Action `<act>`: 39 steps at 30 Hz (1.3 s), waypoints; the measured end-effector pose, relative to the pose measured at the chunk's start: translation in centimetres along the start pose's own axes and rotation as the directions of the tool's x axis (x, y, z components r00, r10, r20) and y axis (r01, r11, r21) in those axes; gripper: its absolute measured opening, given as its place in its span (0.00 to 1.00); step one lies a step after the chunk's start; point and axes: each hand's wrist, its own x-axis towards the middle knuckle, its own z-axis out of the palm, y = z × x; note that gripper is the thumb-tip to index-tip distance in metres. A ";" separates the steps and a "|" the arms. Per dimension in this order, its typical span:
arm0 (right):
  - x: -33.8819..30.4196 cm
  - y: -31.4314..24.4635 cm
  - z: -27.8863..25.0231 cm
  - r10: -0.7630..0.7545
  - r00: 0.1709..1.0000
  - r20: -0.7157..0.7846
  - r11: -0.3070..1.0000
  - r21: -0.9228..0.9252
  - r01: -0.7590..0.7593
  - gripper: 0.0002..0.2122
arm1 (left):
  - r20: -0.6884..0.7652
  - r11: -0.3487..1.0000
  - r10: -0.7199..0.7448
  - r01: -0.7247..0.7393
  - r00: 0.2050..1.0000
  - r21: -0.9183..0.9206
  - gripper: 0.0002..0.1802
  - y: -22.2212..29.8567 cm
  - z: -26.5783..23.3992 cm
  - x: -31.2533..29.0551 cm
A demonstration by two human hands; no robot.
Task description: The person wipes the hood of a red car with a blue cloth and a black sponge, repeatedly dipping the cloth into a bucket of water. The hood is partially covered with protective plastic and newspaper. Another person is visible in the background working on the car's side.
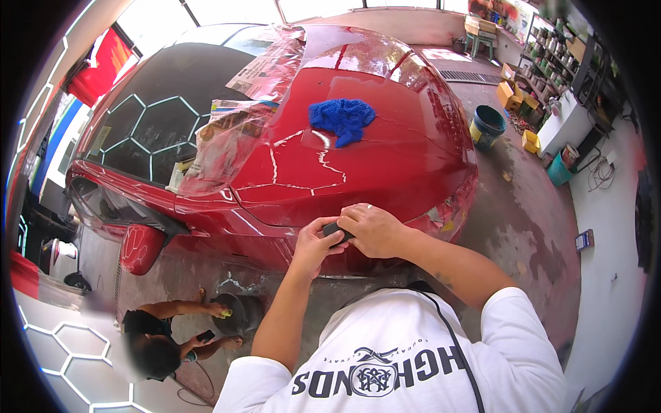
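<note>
Close together in front of me, my left hand and my right hand both grip a small black block. My fingers hide part of it, so its exact kind is unclear. The hands are over the near side of a red car's hood, which looks wet and glossy. Farther up the hood lies a crumpled blue cloth. Newspaper and clear plastic sheeting cover the base of the windshield, left of the cloth.
At lower left a person crouches by a black bucket. A red side mirror juts out from the car. Beyond the hood are a dark bucket, yellow boxes and loaded shelves. The concrete floor has wet patches.
</note>
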 end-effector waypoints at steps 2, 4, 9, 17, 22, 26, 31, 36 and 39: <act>-0.7 0.2 -0.5 0.086 0.995 0.053 0.995 0.052 -0.088 0.25 | 0.041 0.996 0.010 -0.014 0.999 0.091 0.24 0.7 0.6 0.9; -1.5 0.1 -1.2 0.093 0.995 -0.040 0.995 -0.031 -0.094 0.27 | 0.078 0.993 0.039 -0.047 0.996 0.106 0.24 1.4 2.1 2.0; -4.1 2.9 -3.4 0.231 0.953 -0.195 0.972 0.000 -0.236 0.29 | 0.333 0.985 0.056 -0.107 0.941 0.137 0.35 3.5 3.9 6.9; -17.9 11.6 -6.3 0.831 0.421 -0.365 0.557 0.551 -0.621 0.25 | 0.134 -0.008 0.567 -0.157 0.813 0.988 0.70 12.7 5.2 20.6; -30.1 16.8 -3.5 0.927 0.158 -0.339 0.364 0.718 -0.594 0.26 | 0.024 -0.155 0.421 0.046 0.907 0.987 0.64 12.4 8.9 31.3; -32.1 20.6 -4.8 0.968 0.073 -0.241 0.233 0.744 -0.626 0.26 | 0.078 -0.180 0.520 0.020 0.851 0.984 0.50 13.4 11.3 43.0; -29.9 25.7 -9.1 0.984 0.098 -0.148 0.177 0.792 -0.584 0.25 | -0.188 -0.063 0.589 0.277 0.786 0.959 0.52 16.6 12.7 56.5; -25.4 32.8 -9.3 0.938 0.276 -0.211 0.340 0.726 -0.598 0.24 | 0.032 -0.177 0.547 0.078 0.837 0.981 0.47 13.3 18.9 58.0; -16.8 35.9 -9.2 0.861 0.462 -0.212 0.459 0.715 -0.528 0.24 | 0.165 -0.221 0.572 -0.043 0.803 0.974 0.41 11.4 17.5 54.1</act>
